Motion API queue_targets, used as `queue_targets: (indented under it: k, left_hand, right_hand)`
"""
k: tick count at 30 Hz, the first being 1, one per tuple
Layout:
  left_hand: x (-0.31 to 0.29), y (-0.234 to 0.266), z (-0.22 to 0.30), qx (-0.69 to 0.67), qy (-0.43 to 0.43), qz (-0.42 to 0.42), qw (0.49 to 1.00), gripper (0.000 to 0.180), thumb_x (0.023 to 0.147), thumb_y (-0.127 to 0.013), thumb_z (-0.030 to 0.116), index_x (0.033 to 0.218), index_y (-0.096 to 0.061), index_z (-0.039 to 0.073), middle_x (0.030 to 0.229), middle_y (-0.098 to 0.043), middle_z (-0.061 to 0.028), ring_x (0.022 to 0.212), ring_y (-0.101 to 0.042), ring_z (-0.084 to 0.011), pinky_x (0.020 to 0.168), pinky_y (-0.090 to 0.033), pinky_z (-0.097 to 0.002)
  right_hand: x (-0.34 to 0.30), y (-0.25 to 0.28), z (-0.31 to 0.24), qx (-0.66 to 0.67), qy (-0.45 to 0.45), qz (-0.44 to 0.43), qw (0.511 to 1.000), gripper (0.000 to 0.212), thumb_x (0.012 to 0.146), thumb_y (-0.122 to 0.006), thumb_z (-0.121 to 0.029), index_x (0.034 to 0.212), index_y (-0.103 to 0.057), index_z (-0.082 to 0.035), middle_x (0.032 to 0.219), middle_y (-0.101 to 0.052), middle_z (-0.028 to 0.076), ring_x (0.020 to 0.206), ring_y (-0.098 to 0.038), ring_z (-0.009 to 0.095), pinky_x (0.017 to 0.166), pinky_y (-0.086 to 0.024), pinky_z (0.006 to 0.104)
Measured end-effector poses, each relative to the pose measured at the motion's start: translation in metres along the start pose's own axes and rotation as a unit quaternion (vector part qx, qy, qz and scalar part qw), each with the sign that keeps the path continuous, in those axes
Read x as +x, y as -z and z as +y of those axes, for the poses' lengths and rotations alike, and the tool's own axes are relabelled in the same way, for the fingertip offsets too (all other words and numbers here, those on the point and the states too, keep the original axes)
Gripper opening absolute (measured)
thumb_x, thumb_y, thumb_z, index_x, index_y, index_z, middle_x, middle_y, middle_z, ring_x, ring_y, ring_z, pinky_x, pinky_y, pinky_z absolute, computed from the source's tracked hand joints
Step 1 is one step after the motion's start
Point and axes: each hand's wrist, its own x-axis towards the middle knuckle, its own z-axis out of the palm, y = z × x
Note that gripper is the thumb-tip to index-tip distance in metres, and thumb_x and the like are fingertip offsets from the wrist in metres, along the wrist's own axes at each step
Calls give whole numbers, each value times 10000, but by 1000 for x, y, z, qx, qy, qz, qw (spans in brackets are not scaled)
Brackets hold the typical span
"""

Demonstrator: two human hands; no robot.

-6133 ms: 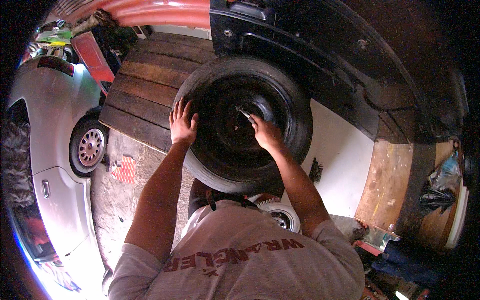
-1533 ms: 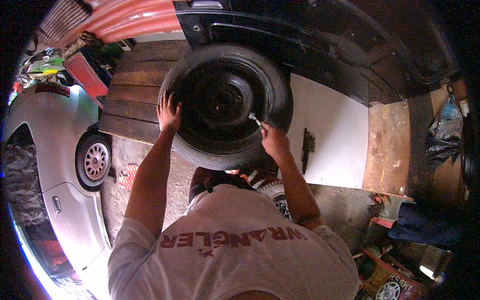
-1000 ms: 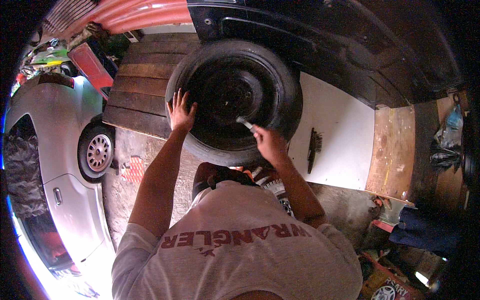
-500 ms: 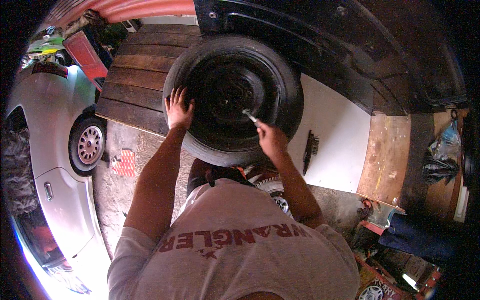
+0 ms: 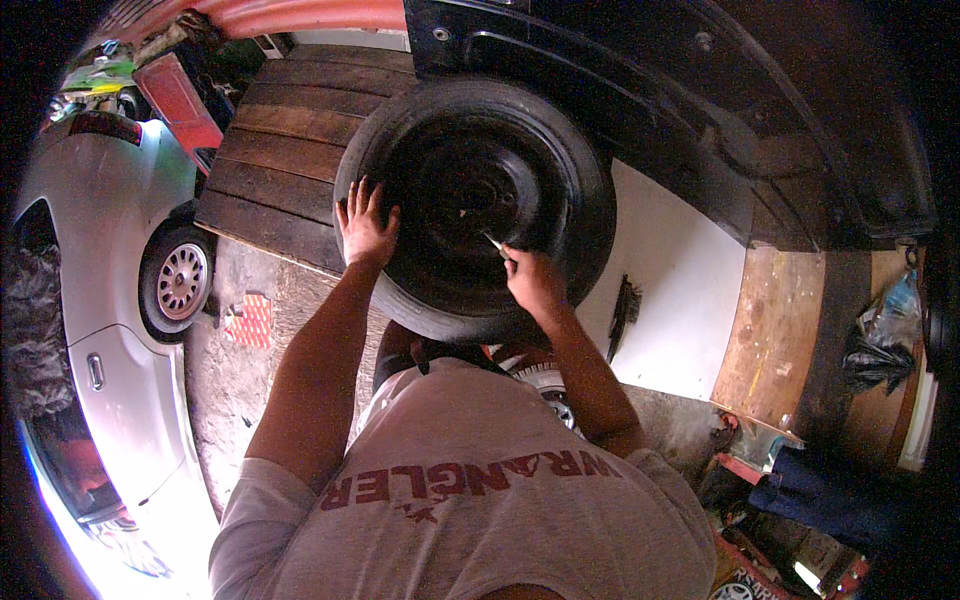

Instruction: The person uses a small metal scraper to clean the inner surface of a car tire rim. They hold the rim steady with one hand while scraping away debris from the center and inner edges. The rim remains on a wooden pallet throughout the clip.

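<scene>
A large black wheel with its tyre (image 5: 375, 290) lies flat before me, its dark dished rim (image 5: 430, 235) facing up. My left hand (image 5: 368, 232) rests spread on the left side of the tyre and rim edge, holding nothing. My right hand (image 5: 536, 282) is wrapped round a slim hand tool (image 5: 495, 243) with a pale metallic shaft. The tool's tip points left and away, at the rim surface just nearer than the hub. My fingers hide its handle, and its exact kind cannot be made out.
Dark wooden planks (image 5: 275, 180) lie left of the wheel. A white panel (image 5: 675, 280) with a dark wire brush (image 5: 624, 312) lies right of it. Black bodywork (image 5: 690, 120) stands beyond. A silver car (image 5: 120, 260) is at far left, and a red-and-white box (image 5: 250, 322) on the floor.
My right hand and the tool have shifted slightly left across the rim, and less of the tool shows. My left hand stays on the tyre. The whole view has moved a little.
</scene>
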Motion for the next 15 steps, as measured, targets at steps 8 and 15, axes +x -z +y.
queue_targets:
  k: [8,15]
  left_hand:
    - [-1,-1,0,-2,6,-9,1000,583,890,-511,412,1399,-386,157,1524,-248,-71,1425,-161,-266,1149,-76,-509]
    - [-2,3,1,-14,4,-4,1000,590,886,-518,415,1398,-390,152,1526,-242,-73,1429,-147,-264,1150,-69,-511]
  right_hand:
    - [22,25,34,-23,0,82,996,269,865,-604,-175,1127,-662,-155,886,-664,174,802,-637,377,700,-508,430]
    - [36,20,-34,-3,42,-23,999,293,875,-611,-219,1164,-644,-191,882,-650,181,797,-630,364,689,-495,432]
